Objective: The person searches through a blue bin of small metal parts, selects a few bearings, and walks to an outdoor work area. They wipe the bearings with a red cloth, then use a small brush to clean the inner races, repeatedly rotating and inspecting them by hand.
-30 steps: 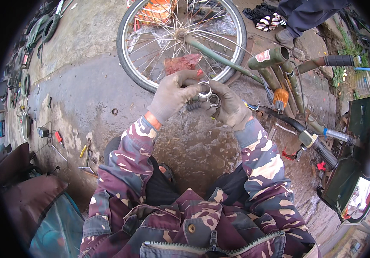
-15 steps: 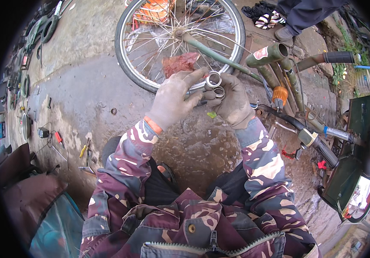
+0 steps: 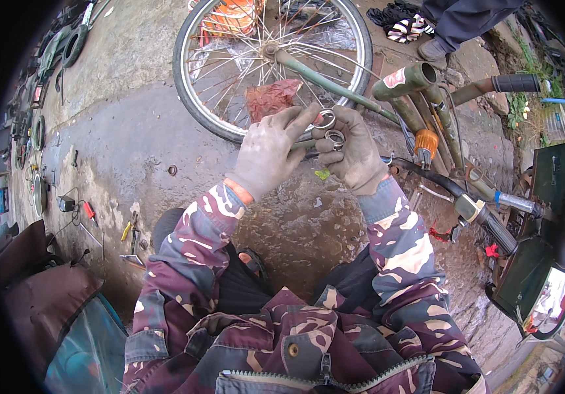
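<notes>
Both of my hands wear grey work gloves and meet over the near rim of a bicycle wheel. My right hand (image 3: 356,152) has its fingers curled round two metal rings that look like bearing cups: an upper ring (image 3: 330,121) near the fingertips and a lower ring (image 3: 336,142) against the curled fingers. My left hand (image 3: 270,148) reaches from the left with the index finger stretched to the upper ring's edge. Its thumb stays apart from that finger. Something reddish shows at the ring's opening; whether it is a fingertip or grease cannot be made out.
Just beyond lies the spoked wheel (image 3: 176,72) with a reddish-brown rag (image 3: 271,98) on it. A green bicycle frame (image 3: 406,81) with handlebars lies to the right. Hand tools (image 3: 128,230) are scattered on the left ground. Another person's shoe (image 3: 433,50) is at the far right.
The left index finger has shifted right, closer over the upper ring. Both rings have tilted a little in the right hand, whose fingers now show more curled.
</notes>
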A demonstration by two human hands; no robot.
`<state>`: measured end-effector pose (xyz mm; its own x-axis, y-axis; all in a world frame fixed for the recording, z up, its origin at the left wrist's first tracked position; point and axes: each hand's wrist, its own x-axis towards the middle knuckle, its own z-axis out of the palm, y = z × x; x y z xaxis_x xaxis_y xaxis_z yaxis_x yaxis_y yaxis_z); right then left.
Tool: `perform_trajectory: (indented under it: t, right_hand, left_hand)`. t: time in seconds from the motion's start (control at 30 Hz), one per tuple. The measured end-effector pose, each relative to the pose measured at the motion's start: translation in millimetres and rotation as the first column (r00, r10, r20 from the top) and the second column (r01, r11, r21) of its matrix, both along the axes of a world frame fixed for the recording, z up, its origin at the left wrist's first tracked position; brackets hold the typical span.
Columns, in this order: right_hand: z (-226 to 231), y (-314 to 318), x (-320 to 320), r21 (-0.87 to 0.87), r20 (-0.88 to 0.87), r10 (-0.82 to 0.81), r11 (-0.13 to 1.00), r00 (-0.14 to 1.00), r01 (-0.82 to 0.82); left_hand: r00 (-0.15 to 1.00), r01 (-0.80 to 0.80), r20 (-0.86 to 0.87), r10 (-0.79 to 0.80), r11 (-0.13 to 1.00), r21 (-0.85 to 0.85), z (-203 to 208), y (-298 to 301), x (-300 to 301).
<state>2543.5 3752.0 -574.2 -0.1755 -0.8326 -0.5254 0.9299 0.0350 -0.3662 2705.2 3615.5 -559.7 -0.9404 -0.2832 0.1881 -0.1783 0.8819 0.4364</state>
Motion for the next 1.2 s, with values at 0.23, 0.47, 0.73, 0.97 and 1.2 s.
perform_trajectory:
  t: [0.23, 0.47, 0.73, 0.97, 1.2]
  right_hand:
    - [0.1, 2.2, -0.8, 0.03, -0.101, -0.062, 0.997, 0.993, 0.066]
    - [-11.1, 2.7, -1.9, 0.058, -0.227, -0.128, 0.988, 0.965, 0.145]
    - [-18.6, 7.3, -0.5, 0.029, -0.39, -0.038, 0.998, 0.92, 0.054]
    - [-19.3, 11.4, 10.3, -0.035, -0.586, -0.049, 0.999, 0.808, 0.036]
    - [-4.7, 7.9, 17.1, -0.063, -0.542, -0.162, 0.986, 0.825, 0.153]
  left_hand:
    - [1.0, -0.011, -0.026, 0.008, 0.995, -0.1, -0.7, 5.4, 2.8]
    - [0.998, 0.027, -0.047, -0.032, 0.995, -0.1, 7.3, 5.2, 6.6]
    - [0.981, 0.023, -0.193, 0.021, 0.975, 0.223, 16.7, -0.8, 7.5]
    - [0.991, 0.116, -0.1, -0.09, 0.949, 0.294, 12.9, -11.3, 1.7]
    - [0.998, 0.006, 0.024, -0.058, 0.467, 0.884, 5.0, -3.3, 2.8]
